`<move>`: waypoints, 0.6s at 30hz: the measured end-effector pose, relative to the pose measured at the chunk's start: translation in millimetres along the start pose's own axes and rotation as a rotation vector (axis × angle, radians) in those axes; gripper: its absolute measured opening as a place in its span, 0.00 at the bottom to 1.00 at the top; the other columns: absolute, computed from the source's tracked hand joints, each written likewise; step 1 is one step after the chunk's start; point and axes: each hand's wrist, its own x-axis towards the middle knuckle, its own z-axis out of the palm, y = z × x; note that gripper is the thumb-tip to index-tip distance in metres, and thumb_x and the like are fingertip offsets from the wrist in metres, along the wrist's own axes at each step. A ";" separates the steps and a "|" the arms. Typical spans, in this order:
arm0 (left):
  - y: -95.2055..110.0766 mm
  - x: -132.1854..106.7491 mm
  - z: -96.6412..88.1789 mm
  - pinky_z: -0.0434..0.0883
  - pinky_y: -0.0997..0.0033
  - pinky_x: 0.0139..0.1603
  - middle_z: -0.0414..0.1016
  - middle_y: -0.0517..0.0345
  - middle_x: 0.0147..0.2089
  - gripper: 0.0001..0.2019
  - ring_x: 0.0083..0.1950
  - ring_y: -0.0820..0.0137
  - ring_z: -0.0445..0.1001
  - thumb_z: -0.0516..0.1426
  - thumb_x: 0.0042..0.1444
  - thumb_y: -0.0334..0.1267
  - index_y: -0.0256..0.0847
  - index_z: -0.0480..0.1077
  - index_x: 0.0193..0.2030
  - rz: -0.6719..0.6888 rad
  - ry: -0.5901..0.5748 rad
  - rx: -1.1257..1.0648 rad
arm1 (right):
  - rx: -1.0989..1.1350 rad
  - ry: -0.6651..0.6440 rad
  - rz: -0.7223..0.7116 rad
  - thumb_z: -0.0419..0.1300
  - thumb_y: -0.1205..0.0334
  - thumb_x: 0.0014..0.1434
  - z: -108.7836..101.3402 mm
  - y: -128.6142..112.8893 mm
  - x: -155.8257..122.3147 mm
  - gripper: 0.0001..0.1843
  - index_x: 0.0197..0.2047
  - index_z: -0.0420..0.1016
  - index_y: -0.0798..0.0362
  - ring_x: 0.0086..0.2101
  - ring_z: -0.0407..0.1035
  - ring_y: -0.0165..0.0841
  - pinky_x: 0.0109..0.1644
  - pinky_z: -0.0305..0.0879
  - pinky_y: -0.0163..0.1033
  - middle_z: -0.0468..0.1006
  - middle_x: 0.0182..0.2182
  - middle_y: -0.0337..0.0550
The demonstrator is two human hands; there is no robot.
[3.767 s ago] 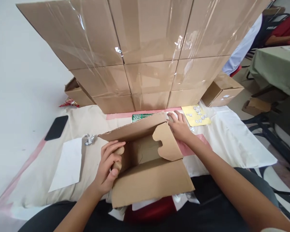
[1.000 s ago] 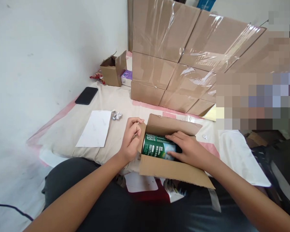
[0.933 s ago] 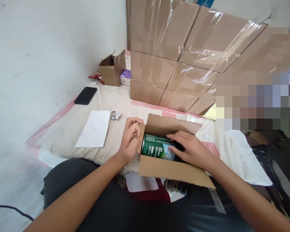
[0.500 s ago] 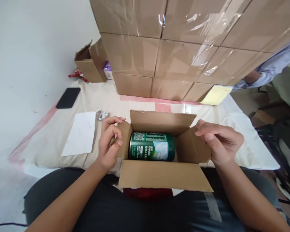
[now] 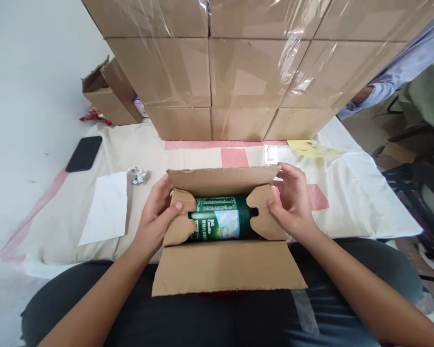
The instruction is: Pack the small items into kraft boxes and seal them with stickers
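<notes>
A small cardboard box (image 5: 224, 267) rests on my lap, its long flaps open front and back. A green can (image 5: 219, 224) lies on its side inside. My left hand (image 5: 155, 219) presses the left side flap (image 5: 179, 224) inward over the can, thumb on top. My right hand (image 5: 292, 202) does the same with the right side flap (image 5: 264, 219), its fingers also touching the rear flap. Both side flaps lie folded partly over the can's ends.
A wall of taped cardboard boxes (image 5: 238, 72) stands close behind on a cream cloth (image 5: 347, 193). A black phone (image 5: 84, 153), white paper (image 5: 106, 207), crumpled foil (image 5: 137, 174) lie left; an open box (image 5: 106, 96) far left. A yellow sheet (image 5: 311, 147) and another person's sleeve (image 5: 398, 62) lie right.
The can went into the box and my right hand left it. Both hands have since folded the two side flaps inward over the can. The view has swung to face the stacked boxes.
</notes>
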 end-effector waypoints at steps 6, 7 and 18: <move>-4.4 6.0 -10.9 0.71 0.58 0.57 0.77 0.53 0.58 0.05 0.60 0.58 0.72 0.61 0.55 0.36 0.45 0.72 0.39 0.168 -0.123 0.031 | 0.063 -0.239 -0.117 0.55 0.60 0.63 -22.6 8.5 1.6 0.34 0.71 0.53 0.34 0.64 0.63 0.48 0.64 0.67 0.59 0.62 0.66 0.45; -5.3 6.6 -11.6 0.70 0.57 0.56 0.77 0.53 0.58 0.06 0.60 0.57 0.71 0.60 0.54 0.36 0.45 0.73 0.40 0.178 -0.130 0.012 | 0.035 -0.327 -0.093 0.57 0.58 0.61 -29.2 8.0 3.2 0.41 0.74 0.47 0.33 0.66 0.60 0.50 0.65 0.66 0.60 0.58 0.70 0.44; -10.1 5.5 -14.6 0.61 0.48 0.66 0.70 0.48 0.64 0.15 0.67 0.50 0.64 0.56 0.62 0.54 0.45 0.74 0.41 0.211 -0.197 0.140 | -0.251 -0.850 0.052 0.80 0.50 0.39 -56.3 -20.5 -11.3 0.85 0.76 0.14 0.33 0.71 0.48 0.66 0.54 0.79 0.57 0.19 0.77 0.45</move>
